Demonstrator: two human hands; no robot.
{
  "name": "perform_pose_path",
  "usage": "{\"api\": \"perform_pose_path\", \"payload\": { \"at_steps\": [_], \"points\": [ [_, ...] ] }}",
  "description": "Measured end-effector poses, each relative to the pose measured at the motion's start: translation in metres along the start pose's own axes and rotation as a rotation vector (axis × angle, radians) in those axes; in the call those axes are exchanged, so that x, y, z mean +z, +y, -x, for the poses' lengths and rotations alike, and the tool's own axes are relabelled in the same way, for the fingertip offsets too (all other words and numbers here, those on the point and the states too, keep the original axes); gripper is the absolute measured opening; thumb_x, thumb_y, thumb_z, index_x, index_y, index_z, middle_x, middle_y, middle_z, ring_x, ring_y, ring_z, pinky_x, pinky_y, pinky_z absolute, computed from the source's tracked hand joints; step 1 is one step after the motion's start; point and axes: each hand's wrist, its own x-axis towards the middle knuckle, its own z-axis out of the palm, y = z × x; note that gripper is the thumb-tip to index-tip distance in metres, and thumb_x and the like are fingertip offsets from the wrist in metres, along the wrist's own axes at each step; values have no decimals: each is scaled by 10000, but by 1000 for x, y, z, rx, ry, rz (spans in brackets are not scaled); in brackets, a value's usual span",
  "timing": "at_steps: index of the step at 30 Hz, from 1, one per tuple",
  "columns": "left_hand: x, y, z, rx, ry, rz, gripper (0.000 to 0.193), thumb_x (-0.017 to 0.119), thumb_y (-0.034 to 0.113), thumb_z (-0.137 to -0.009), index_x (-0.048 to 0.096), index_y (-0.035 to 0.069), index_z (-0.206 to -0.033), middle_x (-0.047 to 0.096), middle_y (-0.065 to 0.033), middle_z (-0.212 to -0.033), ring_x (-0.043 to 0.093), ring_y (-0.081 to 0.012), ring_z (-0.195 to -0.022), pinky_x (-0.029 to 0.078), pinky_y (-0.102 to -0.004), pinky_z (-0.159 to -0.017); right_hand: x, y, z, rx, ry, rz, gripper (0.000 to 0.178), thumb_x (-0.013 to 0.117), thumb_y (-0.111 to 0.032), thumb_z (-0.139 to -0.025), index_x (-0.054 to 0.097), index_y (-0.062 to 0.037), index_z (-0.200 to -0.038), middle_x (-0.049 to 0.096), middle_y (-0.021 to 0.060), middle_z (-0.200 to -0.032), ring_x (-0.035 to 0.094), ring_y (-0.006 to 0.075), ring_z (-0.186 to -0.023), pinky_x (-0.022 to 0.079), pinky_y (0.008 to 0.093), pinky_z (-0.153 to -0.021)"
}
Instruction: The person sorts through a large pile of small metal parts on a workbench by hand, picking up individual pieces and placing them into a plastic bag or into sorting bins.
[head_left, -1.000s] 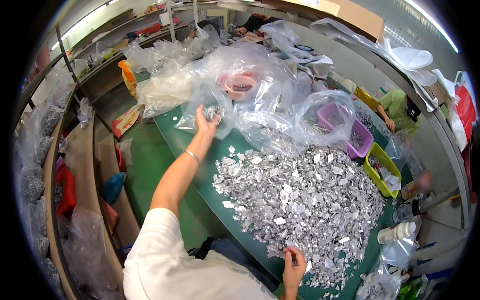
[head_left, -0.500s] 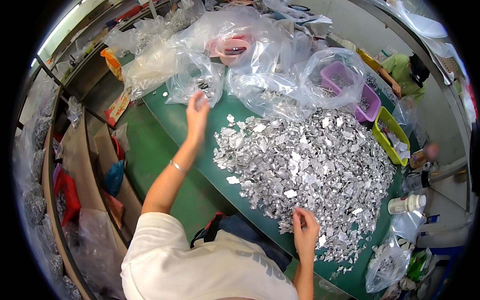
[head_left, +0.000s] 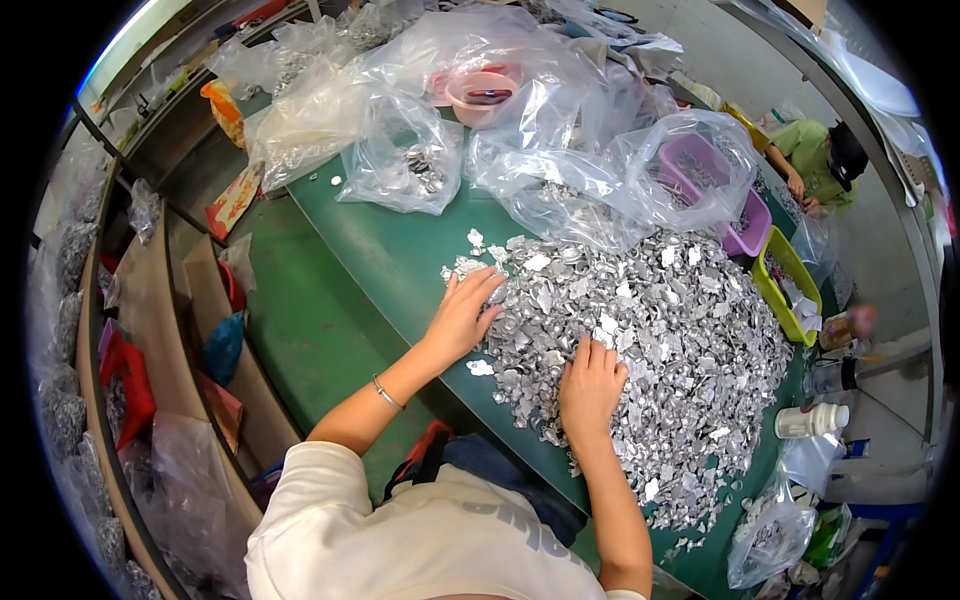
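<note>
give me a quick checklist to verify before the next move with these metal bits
1. Left hand at the metal pile: ok, spread over its left edge.
2. Right hand at the pile: ok, over its near side.
3. Pieces gripped in the right hand: cannot tell, its underside is hidden.
4. Small clear bag apart from both hands: ok.
5. All pieces gathered: not ok, stray pieces lie by the pile's lower edge.
6. Purple bin uncovered: not ok, clear plastic overlaps part of it.

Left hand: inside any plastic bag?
No, the left hand is at the left edge of the metal pile, apart from the clear bag beyond it.
</note>
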Motion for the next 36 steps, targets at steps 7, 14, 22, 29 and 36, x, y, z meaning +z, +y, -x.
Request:
{"api": "perform_pose_path", "payload": {
  "at_steps": [7, 14, 22, 29, 36],
  "points": [
    [-10, 0, -22, -3, -92, 156, 485, 662, 20, -739, 518, 44, -1202, 523, -117, -1115, 518, -285, -1028, 388, -372, -938, -17, 5, -11, -2, 10, -185, 291, 703, -110, -667, 554, -24, -901, 508, 86, -962, 449, 266, -977, 317, 421, -855],
    [0, -1, -21, 76, 19, 154, 366, 653, -12, -717, 531, 7, -1061, 543, -119, -1053, 546, -286, -951, 448, -341, -815, -20, 32, 1, 7, 172, -529, 241, 717, -15, -700, 511, -37, -823, 570, 98, -814, 549, 249, -757, 383, 359, -817],
    [-8, 38, -16, 153, 307, 287, 354, 580, -100, -733, 524, 11, -1064, 563, -156, -1058, 581, -307, -971, 484, -353, -809, -39, 21, 6, 662, 72, -2247, 361, 482, -181, -937, 439, 20, -1233, 575, 96, -909, 582, 217, -882, 512, 384, -795],
    [33, 99, 13, 346, -7, 430, 316, 611, 0, -779, 569, 25, -1091, 581, -134, -1040, 564, -287, -980, 434, -368, -876, -51, -21, -8, 1140, -133, -2428, 337, 555, -385, -893, 509, -70, -1003, 574, 95, -984, 566, 183, -855, 508, 316, -717],
    [39, 61, -68, 165, 103, 234, 278, 628, 61, -767, 586, 34, -1041, 567, -123, -1076, 511, -286, -1039, 383, -408, -884, -27, 19, 6, 988, 5, -2637, 258, 507, -302, -917, 565, -53, -956, 599, 126, -904, 588, 283, -906, 499, 404, -822]
  ]
}}
